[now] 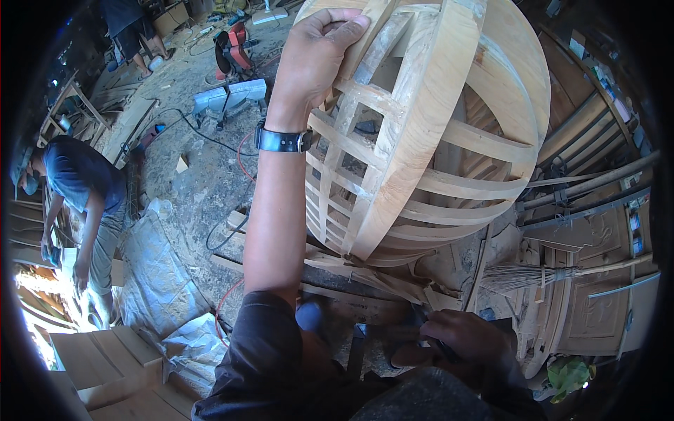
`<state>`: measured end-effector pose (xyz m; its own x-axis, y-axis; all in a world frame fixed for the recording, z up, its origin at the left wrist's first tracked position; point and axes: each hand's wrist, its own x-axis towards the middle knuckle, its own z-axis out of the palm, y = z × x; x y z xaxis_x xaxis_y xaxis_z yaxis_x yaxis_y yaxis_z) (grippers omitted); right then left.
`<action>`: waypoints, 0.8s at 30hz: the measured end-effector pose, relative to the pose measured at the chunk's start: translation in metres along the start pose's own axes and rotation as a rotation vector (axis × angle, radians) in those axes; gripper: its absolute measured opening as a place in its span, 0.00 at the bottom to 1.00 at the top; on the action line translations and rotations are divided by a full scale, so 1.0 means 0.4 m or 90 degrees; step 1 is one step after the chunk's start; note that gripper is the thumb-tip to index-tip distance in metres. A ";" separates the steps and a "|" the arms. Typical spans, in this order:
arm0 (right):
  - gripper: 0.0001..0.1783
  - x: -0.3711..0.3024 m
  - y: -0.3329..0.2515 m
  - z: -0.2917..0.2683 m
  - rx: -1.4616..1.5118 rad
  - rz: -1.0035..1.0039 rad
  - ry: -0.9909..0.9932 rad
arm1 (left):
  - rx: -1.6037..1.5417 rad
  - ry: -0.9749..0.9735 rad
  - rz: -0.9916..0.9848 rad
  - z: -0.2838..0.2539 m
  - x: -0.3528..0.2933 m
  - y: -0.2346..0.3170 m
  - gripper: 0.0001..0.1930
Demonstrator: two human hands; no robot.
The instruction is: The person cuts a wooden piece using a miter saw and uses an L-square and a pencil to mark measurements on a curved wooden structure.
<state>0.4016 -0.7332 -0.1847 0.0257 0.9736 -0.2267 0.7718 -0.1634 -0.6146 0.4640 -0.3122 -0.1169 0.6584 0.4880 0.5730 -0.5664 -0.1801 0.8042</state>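
A large rounded lattice of pale wood point(421, 151), built of curved ribs and cross slats, stands in front of me. My left hand point(319, 52) reaches up to its top left, with fingers closed round a wooden slat point(371, 36). Low in the view, in shade, my right hand point(470, 337) is closed round the handle of a dark hammer point(358, 347). The hammer's head points left, apart from the lattice. A watch with a dark band point(284, 140) is on my left wrist.
A red and silver mitre saw point(232, 77) sits on the floor, with cables around it. At left a person point(84, 182) bends over wood. Another person point(133, 31) stands far back. Wooden panels point(597, 281), a broom point(533, 275) and plastic sheeting point(154, 259) lie about.
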 end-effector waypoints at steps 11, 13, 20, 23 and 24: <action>0.22 -0.010 -0.007 -0.015 0.026 0.026 -0.035 | 0.093 0.072 -0.067 0.045 -0.017 0.091 0.22; 0.22 -0.012 -0.006 -0.012 0.025 0.027 -0.032 | 0.052 0.098 -0.062 0.069 -0.024 0.106 0.20; 0.24 0.001 -0.013 -0.013 0.015 -0.006 -0.006 | 0.287 0.045 0.030 0.005 -0.030 0.054 0.25; 0.24 -0.004 -0.017 -0.016 0.018 0.006 -0.011 | 0.229 0.032 0.007 0.025 -0.032 0.050 0.25; 0.24 -0.004 -0.020 -0.016 0.019 0.012 -0.012 | 0.225 0.031 0.006 0.033 -0.038 0.057 0.25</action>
<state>0.3994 -0.7325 -0.1744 0.0282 0.9672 -0.2524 0.7519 -0.1869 -0.6322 0.4476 -0.3349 -0.1050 0.6255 0.5233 0.5787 -0.3599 -0.4647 0.8091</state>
